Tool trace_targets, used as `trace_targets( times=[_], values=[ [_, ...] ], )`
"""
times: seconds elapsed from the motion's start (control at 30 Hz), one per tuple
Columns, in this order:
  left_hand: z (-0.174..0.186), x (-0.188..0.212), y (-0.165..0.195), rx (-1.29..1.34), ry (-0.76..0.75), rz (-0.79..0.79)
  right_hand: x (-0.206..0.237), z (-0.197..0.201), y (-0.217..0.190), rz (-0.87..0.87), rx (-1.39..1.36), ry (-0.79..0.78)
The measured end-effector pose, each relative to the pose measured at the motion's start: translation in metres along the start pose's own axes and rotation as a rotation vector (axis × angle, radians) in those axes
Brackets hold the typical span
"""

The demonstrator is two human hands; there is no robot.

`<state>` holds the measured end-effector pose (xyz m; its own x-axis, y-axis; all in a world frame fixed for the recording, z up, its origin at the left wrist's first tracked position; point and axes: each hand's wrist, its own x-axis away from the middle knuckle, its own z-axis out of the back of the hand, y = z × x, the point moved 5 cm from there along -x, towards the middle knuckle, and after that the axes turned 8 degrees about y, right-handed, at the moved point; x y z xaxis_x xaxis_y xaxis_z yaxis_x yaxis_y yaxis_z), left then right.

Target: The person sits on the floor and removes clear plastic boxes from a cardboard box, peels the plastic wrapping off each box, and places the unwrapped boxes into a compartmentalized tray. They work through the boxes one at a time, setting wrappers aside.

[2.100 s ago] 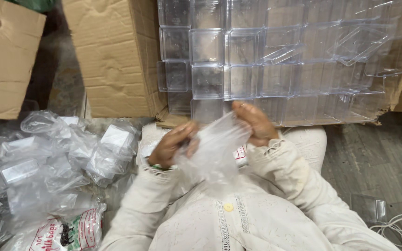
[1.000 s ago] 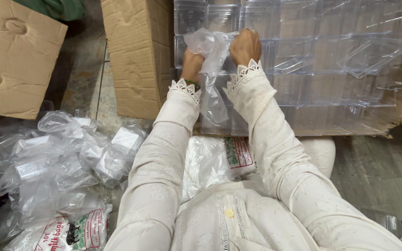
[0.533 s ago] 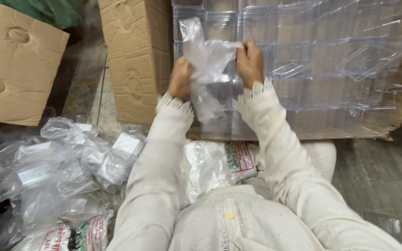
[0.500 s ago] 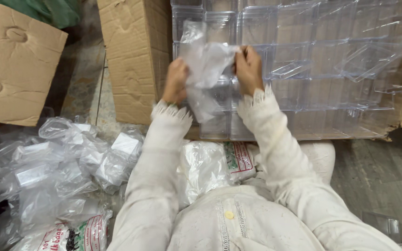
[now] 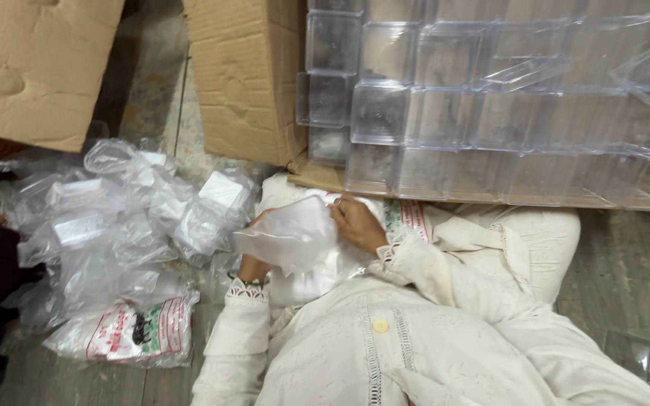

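Seen from above, a person's left hand [image 5: 252,265] and right hand [image 5: 356,223], fingers clenched on a clear plastic bag [image 5: 289,237] over their lap, sit before a cardboard box [image 5: 246,83] holding stacked clear plastic cases [image 5: 445,113], bagged cases [image 5: 114,225] heaped left.

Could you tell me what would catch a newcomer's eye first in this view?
Probably the wall of clear plastic boxes stacked in an opened cardboard carton at the top. Below it, in the person's lap, the left hand and right hand hold a clear plastic bag. A heap of bagged boxes lies on the floor to the left.
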<state>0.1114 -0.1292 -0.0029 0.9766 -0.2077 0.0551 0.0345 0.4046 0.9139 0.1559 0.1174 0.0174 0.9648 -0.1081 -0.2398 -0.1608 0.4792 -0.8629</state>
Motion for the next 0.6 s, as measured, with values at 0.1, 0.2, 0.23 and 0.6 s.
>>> trace_targets(
  times=[0.1, 0.2, 0.23, 0.6],
  values=[
    [0.015, 0.001, -0.001, 0.070, -0.189, -0.099, -0.010, 0.011, -0.004, -0.289, -0.636, -0.139],
    [-0.002, 0.017, 0.004, 0.129, -0.527, -0.118, -0.021, -0.004, -0.028, -0.360, -0.850, -0.320],
    [-0.008, 0.022, 0.002, 0.123, -0.538, -0.062, -0.024, -0.013, -0.037, -0.354, -0.846, -0.386],
    [0.201, -0.029, -0.079, -0.373, 0.670, 0.382, -0.114, 0.031, -0.100, 0.235, -0.020, -0.159]
  ],
)
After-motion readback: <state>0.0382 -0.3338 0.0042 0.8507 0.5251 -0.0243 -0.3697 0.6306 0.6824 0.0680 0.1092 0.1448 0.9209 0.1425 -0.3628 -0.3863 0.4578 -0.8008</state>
